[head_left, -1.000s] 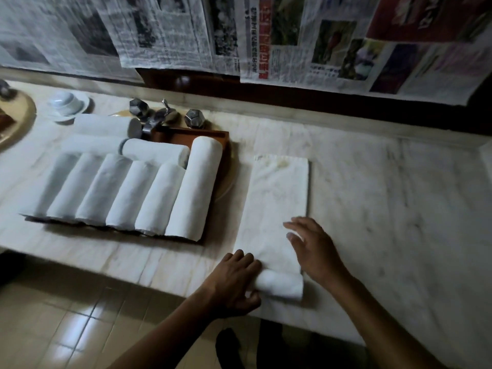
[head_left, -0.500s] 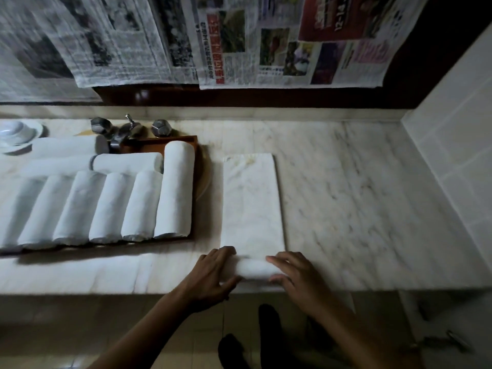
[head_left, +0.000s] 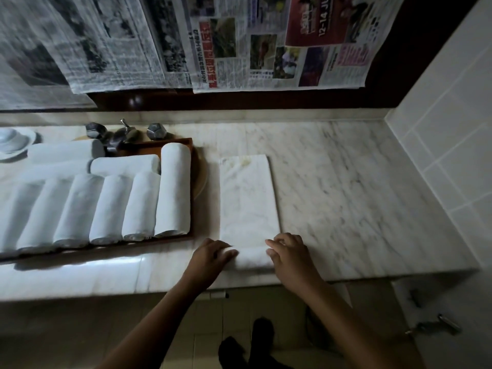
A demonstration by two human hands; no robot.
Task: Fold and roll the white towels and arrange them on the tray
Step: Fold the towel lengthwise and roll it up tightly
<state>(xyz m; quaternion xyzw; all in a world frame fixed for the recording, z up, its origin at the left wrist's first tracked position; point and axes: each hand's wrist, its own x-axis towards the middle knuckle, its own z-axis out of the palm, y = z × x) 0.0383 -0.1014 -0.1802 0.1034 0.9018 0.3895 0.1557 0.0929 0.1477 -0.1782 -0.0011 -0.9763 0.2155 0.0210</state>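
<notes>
A white towel [head_left: 249,203] lies flat in a long strip in the middle of the marble bench [head_left: 346,195]. Its end at 6 o'clock, near the bench edge, is rolled up into a small fat roll.

The left hand [head_left: 210,258] sits on the left end of the roll, with its fingers curled over it. The right hand [head_left: 288,258] sits on the right end, with its fingers bent and the tips on the cloth. The hands are apart, with the roll between them. The picture is blurry here, so the right hand may be pressing more than gripping.

At 9 o'clock from the towel is a brown wooden tray [head_left: 186,141]. Rolled towels [head_left: 138,206] lie on it side by side, touching. A metal tap [head_left: 122,134] stands at the far end of the tray. Newspaper sheets [head_left: 239,43] hang on the wall at 12 o'clock.
</notes>
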